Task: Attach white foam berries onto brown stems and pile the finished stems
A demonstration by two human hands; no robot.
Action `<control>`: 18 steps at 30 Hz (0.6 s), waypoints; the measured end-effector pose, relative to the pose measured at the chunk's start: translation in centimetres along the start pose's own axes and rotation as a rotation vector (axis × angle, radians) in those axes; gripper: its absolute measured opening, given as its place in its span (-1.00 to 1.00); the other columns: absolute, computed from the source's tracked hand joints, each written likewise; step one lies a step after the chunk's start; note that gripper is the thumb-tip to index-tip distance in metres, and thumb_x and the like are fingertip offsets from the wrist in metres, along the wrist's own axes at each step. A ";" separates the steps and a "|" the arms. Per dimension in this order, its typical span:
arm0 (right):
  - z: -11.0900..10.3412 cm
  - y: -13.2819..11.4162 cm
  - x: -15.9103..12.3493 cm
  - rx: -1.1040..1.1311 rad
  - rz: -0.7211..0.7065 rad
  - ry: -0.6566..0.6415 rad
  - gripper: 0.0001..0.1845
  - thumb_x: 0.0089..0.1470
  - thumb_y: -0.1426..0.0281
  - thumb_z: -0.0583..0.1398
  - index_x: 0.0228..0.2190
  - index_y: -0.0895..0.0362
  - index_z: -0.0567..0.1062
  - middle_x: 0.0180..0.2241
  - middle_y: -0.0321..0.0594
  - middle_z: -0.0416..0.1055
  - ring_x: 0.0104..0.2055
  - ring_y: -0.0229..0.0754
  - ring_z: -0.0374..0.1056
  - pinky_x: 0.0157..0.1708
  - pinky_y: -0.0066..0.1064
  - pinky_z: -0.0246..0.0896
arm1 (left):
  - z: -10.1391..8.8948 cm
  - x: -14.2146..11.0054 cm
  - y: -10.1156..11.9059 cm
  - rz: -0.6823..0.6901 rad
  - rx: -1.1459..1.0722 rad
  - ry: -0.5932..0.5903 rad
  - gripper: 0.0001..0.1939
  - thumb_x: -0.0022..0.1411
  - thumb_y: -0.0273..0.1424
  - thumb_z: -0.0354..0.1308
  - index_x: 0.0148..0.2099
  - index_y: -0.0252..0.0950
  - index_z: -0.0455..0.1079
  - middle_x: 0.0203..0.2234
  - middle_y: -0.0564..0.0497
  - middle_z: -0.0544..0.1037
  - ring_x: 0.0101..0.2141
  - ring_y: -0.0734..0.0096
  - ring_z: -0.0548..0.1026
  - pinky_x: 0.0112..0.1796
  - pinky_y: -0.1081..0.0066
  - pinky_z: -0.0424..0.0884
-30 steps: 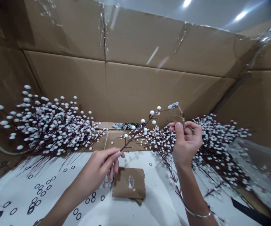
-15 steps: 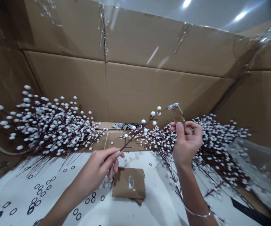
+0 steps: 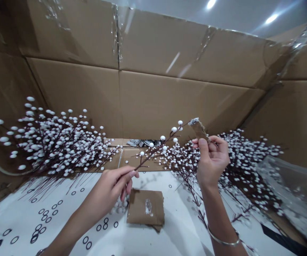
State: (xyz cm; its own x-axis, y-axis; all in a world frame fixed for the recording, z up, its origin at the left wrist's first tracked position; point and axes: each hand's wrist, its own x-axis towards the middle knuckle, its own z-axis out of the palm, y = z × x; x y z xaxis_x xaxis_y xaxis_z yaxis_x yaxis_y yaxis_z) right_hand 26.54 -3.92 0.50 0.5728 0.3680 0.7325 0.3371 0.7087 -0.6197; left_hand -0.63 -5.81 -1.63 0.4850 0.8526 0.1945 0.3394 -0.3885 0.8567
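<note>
Setting: taped cardboard panels (image 3: 185,103) wall the far side, above a white table (image 3: 177,231) printed with black rings. Large bunch of white-berry branches (image 3: 54,142) at far left; second bunch (image 3: 249,167) at far right, beside a clear plastic sheet (image 3: 289,188). Brown cardboard square (image 3: 145,208) lies near centre, loose white berries (image 3: 120,206) just left of it. Left hand (image 3: 113,186): fingers curled, closed around the stem of a single berry sprig (image 3: 159,151), held above the table. Right hand (image 3: 212,161): thumb and fingers pinch a small cardboard strip (image 3: 199,129), silvery at its top end, where the sprig's tip meets it. Thin bangle (image 3: 222,241) on right wrist.
</note>
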 end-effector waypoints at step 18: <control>-1.7 0.8 0.7 -0.259 0.296 -0.720 -0.80 0.11 0.30 0.20 -0.25 0.16 0.43 -0.49 -0.31 0.44 -0.46 -0.29 0.37 -0.46 -0.46 0.23 | -1.8 0.2 -0.4 -0.061 0.101 0.133 -0.67 0.41 -0.18 -0.08 -0.21 -0.29 0.36 -0.54 0.09 0.46 -0.61 0.55 0.40 -0.54 0.53 0.27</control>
State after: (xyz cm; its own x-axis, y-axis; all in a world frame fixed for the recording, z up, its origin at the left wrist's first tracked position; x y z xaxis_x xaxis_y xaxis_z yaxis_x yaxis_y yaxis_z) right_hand 28.47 -4.17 0.02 0.0751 0.8765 0.4755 0.4598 0.3927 -0.7965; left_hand -2.09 -4.92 -1.07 0.3528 0.9116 0.2110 0.4477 -0.3625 0.8175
